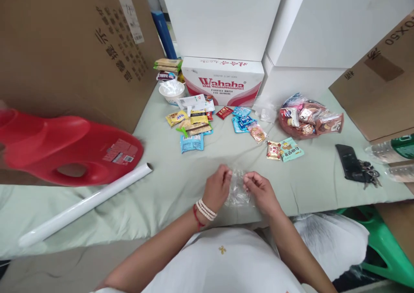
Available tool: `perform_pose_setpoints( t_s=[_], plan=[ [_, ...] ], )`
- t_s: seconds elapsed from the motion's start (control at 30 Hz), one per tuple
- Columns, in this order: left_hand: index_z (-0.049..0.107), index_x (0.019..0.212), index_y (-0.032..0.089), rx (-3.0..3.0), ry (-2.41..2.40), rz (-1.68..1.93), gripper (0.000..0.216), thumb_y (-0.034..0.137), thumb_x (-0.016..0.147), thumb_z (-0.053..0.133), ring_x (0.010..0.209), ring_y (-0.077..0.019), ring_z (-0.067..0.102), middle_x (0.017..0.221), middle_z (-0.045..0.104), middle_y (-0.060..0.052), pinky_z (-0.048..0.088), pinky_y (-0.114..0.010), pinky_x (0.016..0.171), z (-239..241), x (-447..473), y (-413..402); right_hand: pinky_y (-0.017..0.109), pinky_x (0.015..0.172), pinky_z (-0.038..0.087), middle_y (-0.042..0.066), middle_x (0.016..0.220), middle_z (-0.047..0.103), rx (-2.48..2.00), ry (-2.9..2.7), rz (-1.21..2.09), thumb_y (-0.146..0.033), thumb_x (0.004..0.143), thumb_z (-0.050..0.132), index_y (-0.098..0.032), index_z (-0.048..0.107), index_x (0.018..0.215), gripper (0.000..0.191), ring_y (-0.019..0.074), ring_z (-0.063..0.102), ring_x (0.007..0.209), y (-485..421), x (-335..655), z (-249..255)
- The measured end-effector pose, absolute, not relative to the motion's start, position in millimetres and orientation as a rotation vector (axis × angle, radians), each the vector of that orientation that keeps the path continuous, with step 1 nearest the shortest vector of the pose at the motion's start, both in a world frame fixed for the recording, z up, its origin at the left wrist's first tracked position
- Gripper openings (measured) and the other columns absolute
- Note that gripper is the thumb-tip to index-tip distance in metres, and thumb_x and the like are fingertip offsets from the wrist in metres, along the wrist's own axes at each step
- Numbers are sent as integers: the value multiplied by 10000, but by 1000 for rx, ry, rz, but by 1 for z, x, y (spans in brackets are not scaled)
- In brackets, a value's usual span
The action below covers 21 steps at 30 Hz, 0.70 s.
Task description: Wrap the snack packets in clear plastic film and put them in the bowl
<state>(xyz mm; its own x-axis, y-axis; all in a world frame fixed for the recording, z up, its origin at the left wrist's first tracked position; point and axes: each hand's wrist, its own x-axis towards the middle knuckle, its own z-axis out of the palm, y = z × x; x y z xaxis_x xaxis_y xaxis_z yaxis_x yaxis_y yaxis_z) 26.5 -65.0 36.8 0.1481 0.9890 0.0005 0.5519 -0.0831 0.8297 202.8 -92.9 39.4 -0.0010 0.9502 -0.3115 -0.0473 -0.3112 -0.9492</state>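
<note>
A clear plastic bag (238,188) is stretched between my two hands, low over the front of the cloth-covered table (171,185). My left hand (218,185), with a beaded bracelet and a red cord at its wrist, pinches the bag's left side. On the other side my right hand (261,191) grips the bag between thumb and fingers. Just beyond the hands lie a small red packet (273,151) and a mint-green packet (291,149), side by side. Blue sachets (242,120) and a pink packet (257,132) lie farther back.
Left of me are a red jug (80,138) on its side and a white roll (87,204). Snack packets (192,142) and a paper bowl (171,92) stand before the Wahaha box (223,79). A filled snack bag (304,116), a phone (349,163) and keys (370,173) sit rightward.
</note>
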Motion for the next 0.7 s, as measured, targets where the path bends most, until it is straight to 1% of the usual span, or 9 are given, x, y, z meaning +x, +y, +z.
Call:
perform_pose_setpoints(
  t_s=[0.1, 0.2, 0.27, 0.33, 0.4, 0.47, 0.53, 0.6, 0.7],
  plan=[
    [448, 832, 242, 1410, 1556, 855, 266, 444, 998, 398, 556, -152, 507, 622, 476, 58, 400, -269, 589, 28, -1, -63, 245, 499, 352, -34, 661, 545, -1435, -760, 1476, -616, 746, 778, -214, 630, 810, 433, 115, 417, 547, -90, 206, 27],
    [464, 830, 238, 1405, 1685, 877, 233, 429, 963, 445, 619, -176, 551, 679, 535, 27, 445, -295, 612, 23, -25, -71, 242, 475, 342, -24, 670, 547, -1515, -800, 1491, -640, 741, 772, -214, 621, 783, 455, 125, 430, 564, -93, 209, 22],
    [506, 849, 226, 1591, 1806, 931, 220, 422, 947, 488, 763, -211, 599, 806, 602, -32, 479, -334, 695, 25, -32, -80, 253, 521, 407, -6, 716, 589, -1550, -924, 1465, -648, 782, 743, -215, 629, 792, 448, 144, 485, 621, -95, 207, 24],
    [547, 863, 218, 1816, 1827, 913, 241, 426, 971, 489, 869, -238, 613, 884, 633, -67, 487, -367, 776, 30, -30, -88, 278, 636, 493, 22, 816, 655, -1516, -1000, 1445, -648, 811, 727, -216, 645, 818, 439, 173, 570, 738, -95, 202, 30],
    [594, 921, 211, 1982, 1778, 786, 257, 442, 987, 502, 925, -254, 624, 931, 667, -81, 484, -385, 823, 34, -20, -90, 322, 787, 543, 52, 969, 710, -1417, -989, 1503, -646, 834, 715, -221, 667, 871, 430, 209, 636, 898, -95, 195, 37],
    [625, 1023, 198, 2038, 1768, 632, 257, 442, 965, 567, 982, -271, 634, 1013, 693, -99, 483, -388, 839, 34, -8, -87, 372, 881, 556, 71, 1101, 724, -1319, -935, 1613, -647, 845, 709, -229, 673, 920, 426, 239, 661, 1006, -97, 189, 41],
    [640, 1066, 187, 1999, 1817, 526, 242, 398, 962, 585, 1004, -275, 639, 1054, 702, -108, 478, -378, 832, 30, 1, -78, 404, 910, 561, 80, 1136, 728, -1267, -916, 1689, -648, 850, 708, -232, 667, 921, 425, 250, 676, 1024, -99, 185, 41],
    [660, 1005, 188, 1942, 1835, 474, 174, 312, 984, 539, 967, -260, 645, 1009, 709, -96, 468, -362, 810, 24, 4, -68, 417, 902, 569, 85, 1119, 736, -1275, -918, 1700, -663, 838, 714, -230, 655, 895, 440, 257, 688, 1006, -102, 184, 39],
    [666, 918, 195, 1898, 1787, 497, 178, 216, 977, 500, 929, -241, 645, 953, 711, -80, 459, -346, 799, 17, -2, -59, 417, 827, 590, 91, 1053, 746, -1347, -882, 1653, -713, 797, 720, -232, 626, 873, 496, 262, 700, 932, -106, 191, 35]
  ],
)
